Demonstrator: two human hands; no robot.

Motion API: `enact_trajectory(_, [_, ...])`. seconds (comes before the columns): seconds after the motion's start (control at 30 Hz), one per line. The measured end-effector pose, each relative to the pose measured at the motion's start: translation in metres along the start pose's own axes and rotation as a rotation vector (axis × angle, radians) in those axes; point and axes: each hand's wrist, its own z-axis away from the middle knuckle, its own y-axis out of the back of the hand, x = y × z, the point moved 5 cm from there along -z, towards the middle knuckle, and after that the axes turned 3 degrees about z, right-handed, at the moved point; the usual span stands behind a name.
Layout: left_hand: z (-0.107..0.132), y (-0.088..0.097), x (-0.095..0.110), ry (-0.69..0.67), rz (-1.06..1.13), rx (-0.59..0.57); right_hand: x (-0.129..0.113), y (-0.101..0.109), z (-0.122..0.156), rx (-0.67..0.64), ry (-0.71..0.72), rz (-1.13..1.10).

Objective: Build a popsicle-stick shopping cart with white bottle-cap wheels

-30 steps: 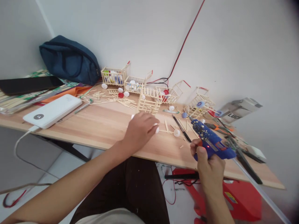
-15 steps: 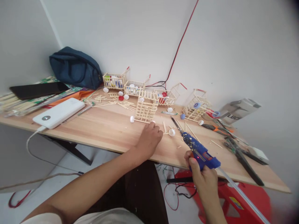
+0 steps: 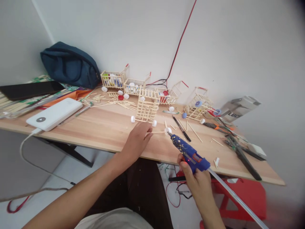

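My right hand (image 3: 196,176) is wrapped round a blue hot glue gun (image 3: 184,148), its body flecked with dried bits and a clear glue stick (image 3: 235,195) running out of its back. The gun's tip meets or nearly meets a white wheel (image 3: 168,130) at the end of a thin wooden stick (image 3: 157,132). My left hand (image 3: 138,138) pinches the stick's other end, low over the table; its fingertips are partly hidden. Just beyond stands a small wooden stick cart (image 3: 146,109) with white wheels at its base.
More stick carts, among them one with bottle caps (image 3: 113,79), line the wall. Loose sticks (image 3: 122,104), a black pen (image 3: 181,128), pliers (image 3: 241,156), a white power bank (image 3: 55,113) and a blue bag (image 3: 71,66) lie on the wooden table (image 3: 107,127). A red stool (image 3: 247,194) stands below.
The glue gun has moved left and its tip is now at the white wheel. My left hand has shifted left, with the stick now showing between it and the wheel. The pen has come into clear view.
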Motion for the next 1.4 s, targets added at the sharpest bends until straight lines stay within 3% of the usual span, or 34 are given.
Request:
enact_trajectory(0.3, [0.015,0.024,0.007,0.032,0.042,0.091,-0.019,-0.01,0.007,-0.009,0.009,0.052])
enact_trajectory(0.53, [0.015,0.03,0.01,-0.166,0.138,0.182,-0.03,-0.011,0.005,-0.033,0.056,0.064])
enact_trajectory(0.6, [0.012,0.031,0.005,-0.123,0.184,0.18,-0.034,-0.012,0.002,-0.026,0.078,0.036])
enact_trajectory(0.77, [-0.005,0.035,-0.013,0.169,0.275,0.08,-0.037,-0.02,-0.01,-0.022,0.06,-0.015])
enact_trajectory(0.87, [-0.021,0.041,-0.021,0.237,0.293,0.026,-0.036,-0.027,-0.019,-0.038,0.04,-0.074])
enact_trajectory(1.1, [-0.053,0.048,-0.034,0.277,0.32,0.013,-0.036,-0.034,-0.027,-0.056,0.014,-0.15])
enact_trajectory(1.4, [-0.068,0.044,-0.032,0.236,0.298,-0.003,-0.038,-0.041,-0.034,-0.05,0.028,-0.138])
